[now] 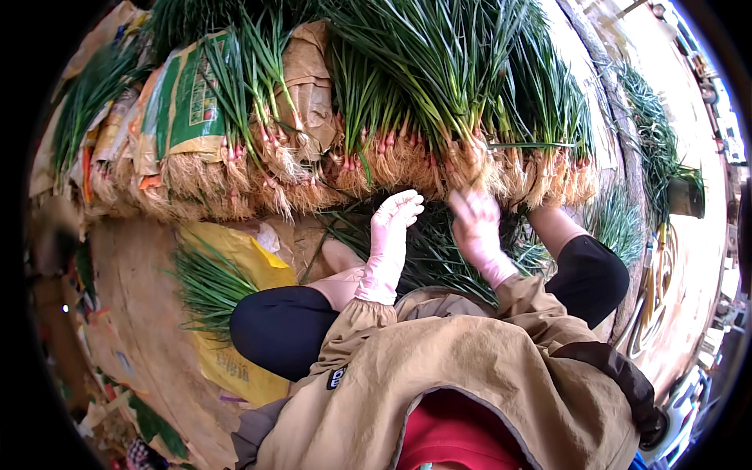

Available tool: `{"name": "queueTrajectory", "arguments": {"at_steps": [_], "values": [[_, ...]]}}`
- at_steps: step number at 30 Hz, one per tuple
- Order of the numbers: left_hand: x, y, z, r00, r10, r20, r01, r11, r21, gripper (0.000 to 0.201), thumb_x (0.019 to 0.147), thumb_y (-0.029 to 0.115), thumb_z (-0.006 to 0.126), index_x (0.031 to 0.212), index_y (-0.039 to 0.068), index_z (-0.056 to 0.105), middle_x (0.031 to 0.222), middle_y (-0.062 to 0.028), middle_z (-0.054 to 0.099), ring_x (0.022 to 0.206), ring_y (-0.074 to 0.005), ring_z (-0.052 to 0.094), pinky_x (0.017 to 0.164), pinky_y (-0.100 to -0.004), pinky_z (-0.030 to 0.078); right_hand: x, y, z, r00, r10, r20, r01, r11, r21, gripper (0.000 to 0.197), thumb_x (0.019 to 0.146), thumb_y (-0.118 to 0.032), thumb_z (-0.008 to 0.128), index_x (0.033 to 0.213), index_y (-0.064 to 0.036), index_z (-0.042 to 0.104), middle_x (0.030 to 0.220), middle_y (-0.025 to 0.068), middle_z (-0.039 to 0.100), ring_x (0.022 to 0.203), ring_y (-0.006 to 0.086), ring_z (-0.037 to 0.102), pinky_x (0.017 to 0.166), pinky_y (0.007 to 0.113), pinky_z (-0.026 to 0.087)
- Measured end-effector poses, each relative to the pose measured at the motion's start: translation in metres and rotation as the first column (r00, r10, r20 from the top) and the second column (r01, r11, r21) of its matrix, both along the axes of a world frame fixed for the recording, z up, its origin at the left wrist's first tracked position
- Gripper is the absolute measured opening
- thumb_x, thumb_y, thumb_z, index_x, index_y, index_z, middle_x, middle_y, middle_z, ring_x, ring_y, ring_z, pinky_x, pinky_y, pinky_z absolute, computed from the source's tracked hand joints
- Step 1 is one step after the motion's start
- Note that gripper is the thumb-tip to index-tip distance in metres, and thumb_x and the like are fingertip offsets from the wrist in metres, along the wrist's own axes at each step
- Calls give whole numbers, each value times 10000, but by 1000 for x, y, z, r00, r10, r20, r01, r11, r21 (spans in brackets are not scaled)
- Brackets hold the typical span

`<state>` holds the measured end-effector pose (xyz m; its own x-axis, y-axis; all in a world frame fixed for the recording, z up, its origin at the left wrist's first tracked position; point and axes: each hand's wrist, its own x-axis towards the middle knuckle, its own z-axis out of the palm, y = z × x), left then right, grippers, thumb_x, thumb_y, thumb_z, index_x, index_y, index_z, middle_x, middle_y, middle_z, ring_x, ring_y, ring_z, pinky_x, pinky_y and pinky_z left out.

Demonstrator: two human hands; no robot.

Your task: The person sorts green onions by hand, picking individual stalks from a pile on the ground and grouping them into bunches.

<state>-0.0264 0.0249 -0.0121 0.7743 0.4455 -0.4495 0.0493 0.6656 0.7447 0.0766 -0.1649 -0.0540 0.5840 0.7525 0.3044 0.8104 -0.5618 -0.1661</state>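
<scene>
Both hands wear thin pink gloves and are raised between my knees, just short of a thick row of spring onions [384, 102]. The plants lie with pale roots toward me and green leaves pointing away. My left hand [398, 211] has its fingers bent and pressed together; whatever may be in them is hidden. My right hand [476, 215] is smeared by motion beside the hanging roots [470, 164] of the largest bunch, so its grip does not show. Loose green leaves [435, 251] lie on the ground below and between the hands.
Printed green paper sacking [188, 102] and brown paper [307, 78] lie among the bunches at left. A yellow sack [235, 372] with more green leaves [210, 286] lies by my left knee. At right are a coiled hose [659, 286], a dark bucket [686, 196] and more greens [652, 125].
</scene>
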Motion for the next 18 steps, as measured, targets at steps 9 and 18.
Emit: {"name": "queueTrajectory", "arguments": {"at_steps": [9, 18], "values": [[-3, -2, -7, 996, -40, -74, 43, 998, 36, 230, 905, 119, 626, 1125, 56, 653, 1022, -48, 707, 876, -116, 667, 763, -223, 486, 10, 59, 102, 934, -137, -330, 143, 990, -7, 230, 887, -265, 570, 1050, -119, 639, 941, 161, 629, 841, 350, 641, 757, 444, 524], [18, -12, 14, 988, -117, 97, 125, 989, -77, 368, 985, 270, 537, 1249, 16, 559, 1140, -115, 666, 1014, -214, 654, 868, -333, 516, 82, 92, 110, 853, -294, -431, 302, 952, -51, 308, 905, -358, 598, 917, -78, 726, 767, 105, 695, 689, 257, 676, 658, 369, 531]]}}
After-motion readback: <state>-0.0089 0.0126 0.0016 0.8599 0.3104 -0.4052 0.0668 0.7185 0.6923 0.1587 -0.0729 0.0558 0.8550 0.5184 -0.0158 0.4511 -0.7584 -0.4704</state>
